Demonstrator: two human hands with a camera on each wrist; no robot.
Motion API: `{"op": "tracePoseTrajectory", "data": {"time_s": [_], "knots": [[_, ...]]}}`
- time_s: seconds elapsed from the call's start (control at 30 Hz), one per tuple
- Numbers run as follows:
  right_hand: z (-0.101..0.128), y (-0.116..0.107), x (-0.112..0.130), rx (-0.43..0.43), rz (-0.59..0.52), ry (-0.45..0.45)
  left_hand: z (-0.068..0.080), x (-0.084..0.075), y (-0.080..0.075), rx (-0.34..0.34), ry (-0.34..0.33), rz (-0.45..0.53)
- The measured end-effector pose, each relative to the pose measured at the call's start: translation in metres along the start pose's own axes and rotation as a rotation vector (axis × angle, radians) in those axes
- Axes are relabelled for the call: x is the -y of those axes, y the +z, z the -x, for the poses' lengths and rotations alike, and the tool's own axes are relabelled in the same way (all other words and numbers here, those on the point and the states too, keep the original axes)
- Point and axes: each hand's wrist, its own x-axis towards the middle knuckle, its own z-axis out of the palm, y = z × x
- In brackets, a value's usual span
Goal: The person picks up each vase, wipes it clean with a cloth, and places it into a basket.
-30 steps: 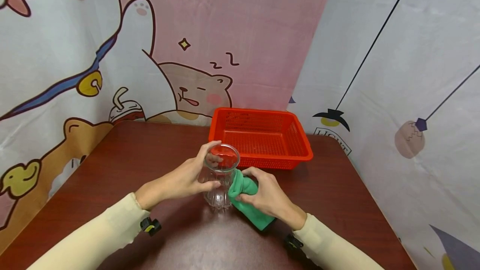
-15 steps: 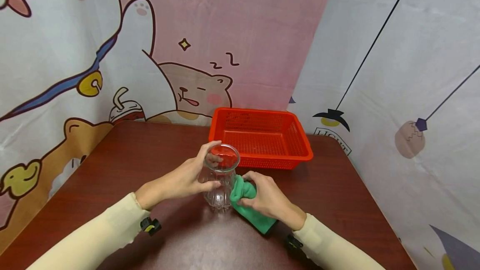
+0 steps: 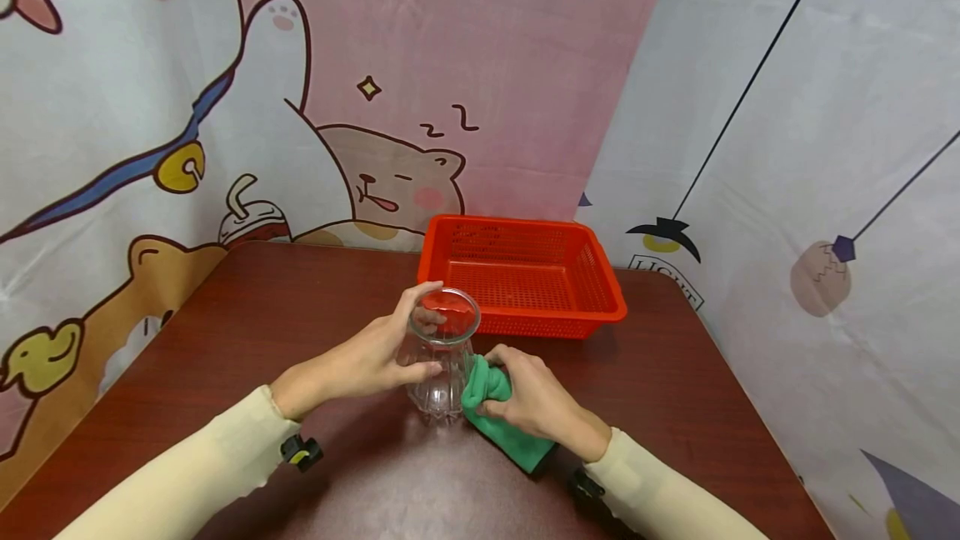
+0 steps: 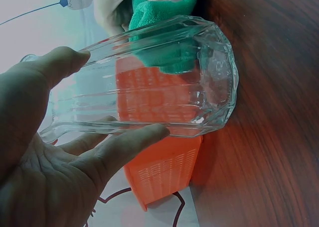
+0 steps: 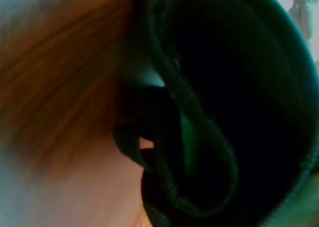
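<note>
A clear ribbed glass (image 3: 441, 354) stands upright on the dark wooden table (image 3: 247, 332). My left hand (image 3: 375, 352) grips it around its upper part, thumb and fingers curled round the wall. The left wrist view shows the same glass (image 4: 149, 82) held between thumb and fingers (image 4: 114, 147). My right hand (image 3: 528, 398) clutches a bunched green cloth (image 3: 498, 415) and presses it against the glass's lower right side. The right wrist view is filled by the dark green cloth (image 5: 224, 112), very close and blurred.
An empty red plastic basket (image 3: 525, 273) sits just behind the glass toward the table's back edge. Cartoon-printed curtains enclose the table at the back and on both sides. Bare tabletop lies to the left and right of the hands.
My right hand has slid the green cloth a little lower down the side of the glass. The left hand and the glass have stayed in place.
</note>
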Motion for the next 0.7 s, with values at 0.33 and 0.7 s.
{"op": "tracePoseTrajectory", "data": {"time_s": [0.33,0.7], "knots": [[0.0015,0.0007,0.0011,0.005,-0.015,0.007,0.0008,0.0002,-0.0003,0.004,-0.01,0.001],[0.0025,0.0035,0.0011,-0.03,-0.035,0.02,0.0002,0.0007,-0.0003,-0.002,0.004,0.003]]}}
